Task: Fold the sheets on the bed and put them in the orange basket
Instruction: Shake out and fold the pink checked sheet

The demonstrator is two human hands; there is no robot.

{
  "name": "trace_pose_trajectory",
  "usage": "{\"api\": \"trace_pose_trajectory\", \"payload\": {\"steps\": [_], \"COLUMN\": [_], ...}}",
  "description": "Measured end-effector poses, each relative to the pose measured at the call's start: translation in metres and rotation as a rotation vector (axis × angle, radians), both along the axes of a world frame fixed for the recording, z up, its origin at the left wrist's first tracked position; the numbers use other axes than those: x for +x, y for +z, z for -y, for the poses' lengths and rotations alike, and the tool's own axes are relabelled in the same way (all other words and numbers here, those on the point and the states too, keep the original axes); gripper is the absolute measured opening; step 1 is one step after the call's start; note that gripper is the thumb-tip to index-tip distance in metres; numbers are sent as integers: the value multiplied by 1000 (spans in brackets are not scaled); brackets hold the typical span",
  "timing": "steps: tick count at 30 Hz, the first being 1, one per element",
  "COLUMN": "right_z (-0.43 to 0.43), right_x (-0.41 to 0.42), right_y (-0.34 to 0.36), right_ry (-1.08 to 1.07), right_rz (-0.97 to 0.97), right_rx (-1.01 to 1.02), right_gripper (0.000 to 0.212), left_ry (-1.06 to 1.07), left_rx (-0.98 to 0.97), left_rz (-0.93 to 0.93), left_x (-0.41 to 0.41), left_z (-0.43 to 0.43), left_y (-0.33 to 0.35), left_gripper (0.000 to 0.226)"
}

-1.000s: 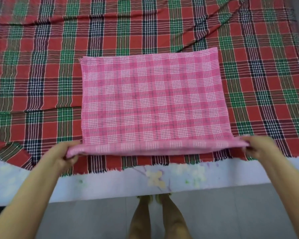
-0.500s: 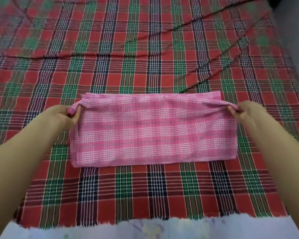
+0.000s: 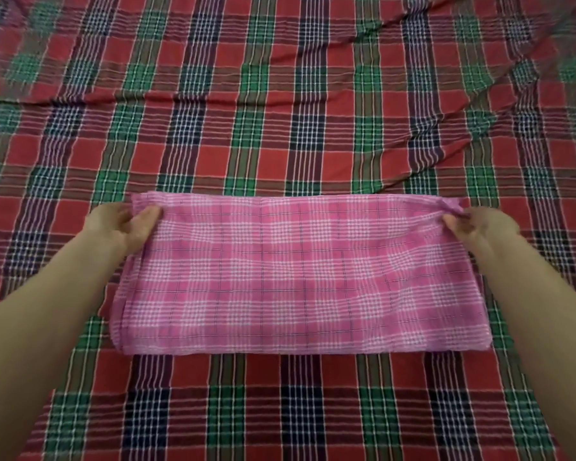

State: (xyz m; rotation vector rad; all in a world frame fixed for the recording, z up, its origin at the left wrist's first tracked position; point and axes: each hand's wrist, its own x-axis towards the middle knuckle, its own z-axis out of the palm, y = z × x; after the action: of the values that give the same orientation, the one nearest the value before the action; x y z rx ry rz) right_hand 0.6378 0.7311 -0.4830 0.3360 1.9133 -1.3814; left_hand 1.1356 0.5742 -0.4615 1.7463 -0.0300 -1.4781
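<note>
Pink checked sheet (image 3: 300, 274), mid-fold: left hand (image 3: 120, 224) and right hand (image 3: 479, 227) pinch its far corners; next, likely another fold.

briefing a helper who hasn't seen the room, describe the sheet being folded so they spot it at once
A large red, green and navy plaid cover fills the view. On it lies a pink checked sheet folded into a wide rectangle, the left hand and right hand holding its far corners. Only it is pink and finely checked.
</note>
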Motion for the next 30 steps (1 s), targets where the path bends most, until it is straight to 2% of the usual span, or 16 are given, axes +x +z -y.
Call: {"api": "trace_pose_trajectory", "payload": {"steps": [1, 2, 3, 5, 6, 7, 9, 10, 13, 14, 17, 20, 23, 26, 28, 30], "right_z": [-1, -5, -11, -25, -33, -38, -38, -36, -23, -23, -35, -68, -114, -154, -170, -166], "right_x": [8, 17, 32, 76, 103, 129, 178, 198, 193, 171, 90, 51, 62, 93, 101, 94], "right_y": [-1, -1, 0, 8, 11, 12, 3, -5, -33, -41, -54, -51, -38, -23, -13, 1], "right_ry": [26, 44, 101, 372, 543, 730, 1124, 1302, 1666, 1678, 1415, 1285, 1086, 975, 930, 714], "right_rz": [-110, -241, -416, -859, -1053, -1174, -1304, -1337, -1415, -1397, -1336, -1211, -1063, -930, -801, -549], "right_rx": [52, 117, 208, 352, 321, 272, 241, 243, 344, 436, 616, 721, 762, 758, 697, 564], "right_gripper": [3, 11, 28, 44, 45, 46, 48, 49, 55, 57, 60, 62, 66, 68, 66, 58], "left_ry": [-77, -125, -205, -590, -808, -1033, -1450, -1608, -1775, -1758, -1704, -1645, -1615, -1787, -1853, -1827], "left_rx": [-23, -56, -110, -239, -363, -517, -775, -805, -653, -553, -335, -228, -351, -612, -586, -553], "left_rz": [65, 125, 282, 928, 1226, 1366, 1383, 1392, 1468, 1496, 1535, 1541, 1594, 1460, 1408, 1444], "left_x": [1, 4, 1, -2, -9, -22, -58, -76, -113, -115, -104, -94, -104, -113, -105, -98], "left_z": [-7, -15, -29, -62, -84, -105, -136, -142, -122, -108, -64, -51, -104, -193, -221, -224], "left_y": [-2, -3, 0, 2, 2, 4, -2, -12, -39, -48, -60, -53, -42, -43, -51, -56], "left_gripper": [38, 37, 39, 40, 40, 41, 45, 47, 57, 59, 61, 61, 61, 60, 60, 62]}}
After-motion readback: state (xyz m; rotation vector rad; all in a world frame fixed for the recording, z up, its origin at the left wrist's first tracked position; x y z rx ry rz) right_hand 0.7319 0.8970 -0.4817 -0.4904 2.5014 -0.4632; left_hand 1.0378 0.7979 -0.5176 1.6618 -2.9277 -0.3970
